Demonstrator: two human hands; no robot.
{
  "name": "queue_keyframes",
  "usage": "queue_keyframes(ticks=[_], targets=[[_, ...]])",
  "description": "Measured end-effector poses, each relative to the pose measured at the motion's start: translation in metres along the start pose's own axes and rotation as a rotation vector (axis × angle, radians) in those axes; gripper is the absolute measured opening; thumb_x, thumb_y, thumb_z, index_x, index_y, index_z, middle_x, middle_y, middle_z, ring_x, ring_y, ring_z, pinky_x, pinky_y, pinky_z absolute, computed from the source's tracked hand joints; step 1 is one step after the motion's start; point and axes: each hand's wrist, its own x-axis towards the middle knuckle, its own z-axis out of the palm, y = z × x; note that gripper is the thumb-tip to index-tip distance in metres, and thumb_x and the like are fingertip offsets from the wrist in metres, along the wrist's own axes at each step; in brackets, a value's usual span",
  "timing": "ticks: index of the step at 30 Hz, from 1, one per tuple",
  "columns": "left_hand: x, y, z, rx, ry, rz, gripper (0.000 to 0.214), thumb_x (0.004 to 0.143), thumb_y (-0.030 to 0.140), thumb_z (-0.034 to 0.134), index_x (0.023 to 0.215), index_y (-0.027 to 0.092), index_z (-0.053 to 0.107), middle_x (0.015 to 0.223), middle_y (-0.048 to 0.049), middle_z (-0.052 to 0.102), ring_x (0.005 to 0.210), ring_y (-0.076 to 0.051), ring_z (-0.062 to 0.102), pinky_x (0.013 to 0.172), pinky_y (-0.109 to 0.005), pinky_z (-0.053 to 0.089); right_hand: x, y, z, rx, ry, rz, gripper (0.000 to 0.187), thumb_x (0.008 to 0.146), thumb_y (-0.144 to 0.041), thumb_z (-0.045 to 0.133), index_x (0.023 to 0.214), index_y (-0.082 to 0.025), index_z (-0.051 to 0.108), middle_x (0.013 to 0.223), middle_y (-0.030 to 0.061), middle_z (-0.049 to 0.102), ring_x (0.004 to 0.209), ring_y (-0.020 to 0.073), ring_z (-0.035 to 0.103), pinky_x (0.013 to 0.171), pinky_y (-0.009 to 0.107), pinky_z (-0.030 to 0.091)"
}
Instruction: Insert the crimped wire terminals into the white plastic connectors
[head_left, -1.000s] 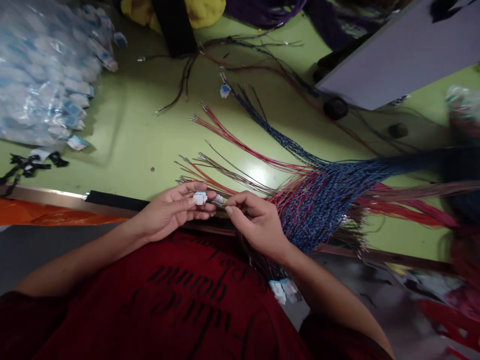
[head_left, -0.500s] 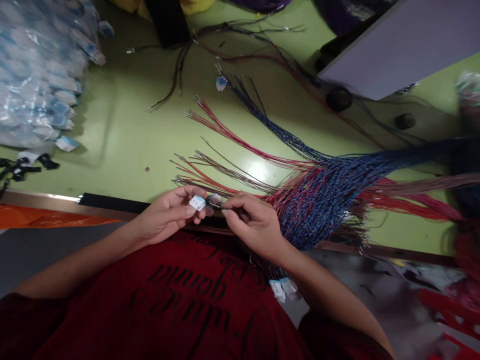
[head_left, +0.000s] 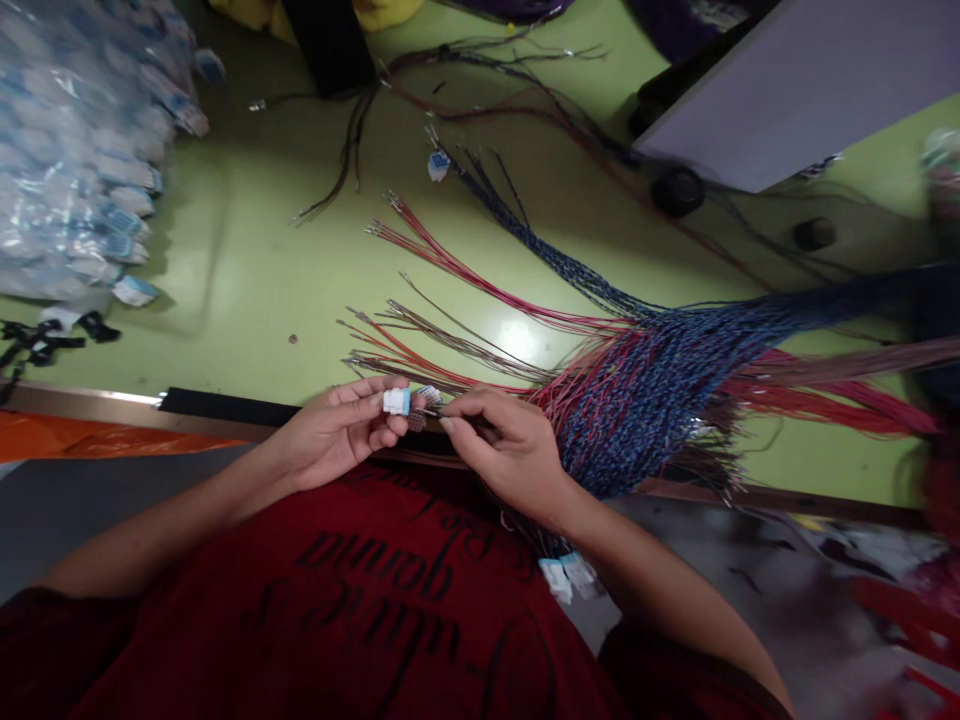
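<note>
Between thumb and fingers, my left hand [head_left: 349, 425] holds a white and light-blue connector housing [head_left: 397, 401] near the table's front edge. My right hand [head_left: 506, 445] pinches a thin wire end [head_left: 433, 412] just right of the connector; whether its tip touches the housing I cannot tell. Small grid-faced pieces [head_left: 417, 418] show between the two hands. Beyond and beside my right hand lies a thick bundle of blue, red and brown wires [head_left: 652, 390]. Thin red wires [head_left: 450, 262] and orange wires [head_left: 379, 338] with metal tips fan out leftwards from it.
A clear plastic bag [head_left: 67, 150] of blue-white connectors fills the far left, with black pieces [head_left: 45, 340] below it. Another connector [head_left: 438, 165] lies by blue wire ends. A pale panel [head_left: 795, 100] stands at the back right. White connectors [head_left: 556, 580] hang below the table edge.
My left hand has turned the connector, so its blue end now faces right toward the wire. My right hand has shifted slightly left, still pinching the wire.
</note>
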Motion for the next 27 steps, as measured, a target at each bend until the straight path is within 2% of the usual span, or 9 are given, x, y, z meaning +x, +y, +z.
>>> queue_keyframes(ticks=[4,7,11,13,15,18,22,25,27], targets=[[0.0,0.0,0.001,0.016,0.027,0.0,0.022,0.074,0.01,0.077,0.095,0.013,0.073,0.085,-0.0054,0.075,0.067,-0.009,0.068,0.063,-0.014,0.055,-0.001,0.0,0.0,0.004,-0.005,0.015,0.009,0.083,-0.016,0.059,0.078,-0.019,0.067,0.069,-0.0011,0.065,0.061,0.0096,0.058,0.058,0.023,0.046],[-0.001,-0.002,0.002,0.049,0.002,0.044,0.022,0.073,0.019,0.079,0.095,0.015,0.073,0.081,-0.0043,0.072,0.068,-0.01,0.067,0.063,-0.016,0.055,-0.001,0.001,0.0,0.01,-0.003,0.024,0.009,0.083,-0.016,0.059,0.078,-0.019,0.067,0.069,-0.0009,0.065,0.061,0.0098,0.058,0.058,0.023,0.046],[-0.004,-0.005,0.002,0.253,0.002,0.258,0.017,0.072,0.02,0.08,0.088,0.018,0.074,0.094,-0.0039,0.071,0.067,-0.009,0.063,0.06,-0.019,0.053,-0.002,0.0,0.0,0.014,-0.017,0.038,0.009,0.084,-0.018,0.059,0.078,-0.02,0.067,0.068,-0.0011,0.064,0.06,0.01,0.058,0.058,0.024,0.046],[-0.006,-0.006,0.002,0.45,0.034,0.398,0.012,0.073,0.015,0.078,0.084,0.019,0.075,0.104,-0.0045,0.069,0.075,-0.011,0.064,0.066,-0.022,0.054,-0.002,0.0,0.0,0.018,-0.028,0.046,0.01,0.084,-0.018,0.06,0.078,-0.02,0.067,0.069,-0.0011,0.065,0.061,0.0102,0.058,0.059,0.024,0.046],[-0.009,-0.006,0.002,0.634,0.076,0.496,0.015,0.075,0.012,0.075,0.088,0.019,0.075,0.104,-0.0054,0.069,0.085,-0.014,0.064,0.076,-0.025,0.054,-0.002,-0.001,-0.001,0.028,-0.033,0.054,0.01,0.083,-0.017,0.06,0.077,-0.02,0.067,0.069,-0.0012,0.065,0.061,0.0101,0.058,0.059,0.024,0.046],[-0.012,-0.005,0.005,0.744,0.13,0.53,0.027,0.076,0.011,0.073,0.102,0.018,0.07,0.1,-0.0064,0.07,0.096,-0.018,0.065,0.088,-0.03,0.052,-0.002,-0.003,0.0,0.048,-0.032,0.061,0.01,0.082,-0.015,0.06,0.076,-0.019,0.066,0.068,-0.0015,0.066,0.061,0.0095,0.059,0.059,0.022,0.046],[-0.012,-0.005,0.007,0.773,0.066,0.608,0.022,0.075,0.008,0.071,0.095,0.017,0.069,0.105,-0.0086,0.069,0.107,-0.02,0.061,0.097,-0.034,0.048,-0.002,-0.005,0.0,0.072,-0.036,0.079,0.01,0.081,-0.014,0.06,0.074,-0.019,0.066,0.069,-0.0018,0.068,0.062,0.0092,0.06,0.061,0.021,0.048],[-0.011,-0.006,0.007,0.787,0.041,0.647,0.02,0.074,0.005,0.07,0.091,0.016,0.07,0.106,-0.0094,0.068,0.112,-0.021,0.059,0.098,-0.033,0.048,-0.002,-0.005,0.001,0.074,-0.042,0.098,0.011,0.081,-0.015,0.059,0.074,-0.02,0.066,0.069,-0.0023,0.068,0.063,0.0093,0.061,0.061,0.021,0.049],[-0.011,-0.007,0.007,0.763,0.059,0.613,0.021,0.074,0.005,0.071,0.091,0.016,0.069,0.106,-0.0086,0.069,0.107,-0.019,0.062,0.092,-0.03,0.051,-0.003,-0.005,0.002,0.073,-0.044,0.124,0.012,0.082,-0.015,0.058,0.074,-0.02,0.066,0.069,-0.0024,0.068,0.062,0.0092,0.061,0.06,0.021,0.049]])
